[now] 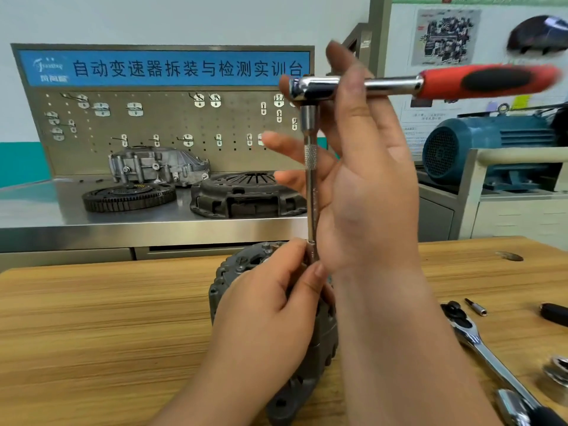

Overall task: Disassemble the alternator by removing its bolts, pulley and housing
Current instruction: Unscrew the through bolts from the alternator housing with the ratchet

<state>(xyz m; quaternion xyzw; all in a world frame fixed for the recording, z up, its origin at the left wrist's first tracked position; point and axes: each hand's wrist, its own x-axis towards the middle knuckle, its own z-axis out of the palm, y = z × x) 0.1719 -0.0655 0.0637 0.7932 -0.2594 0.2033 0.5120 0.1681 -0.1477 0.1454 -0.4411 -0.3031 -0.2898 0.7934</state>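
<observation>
- Left hand (pixel 270 305) low, thumb and fingers pinched on the socket (pixel 310 256) at the foot of the extension bar (pixel 311 186).
- Right hand (pixel 365 179) raised above the left, fingers mostly straight, one laid across the neck of the red-handled ratchet (pixel 399 84); cannot tell whether gripping.
- Alternator (pixel 233 269) directly beneath the left hand, standing on the wooden table (pixel 107 318).
- Second ratchet (pixel 479 342) and small bit (pixel 475 306) lying just right of the right forearm.

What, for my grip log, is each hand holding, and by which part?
Left hand pinches the extension bar at its lower end; right hand pinches the ratchet by its head.
</observation>
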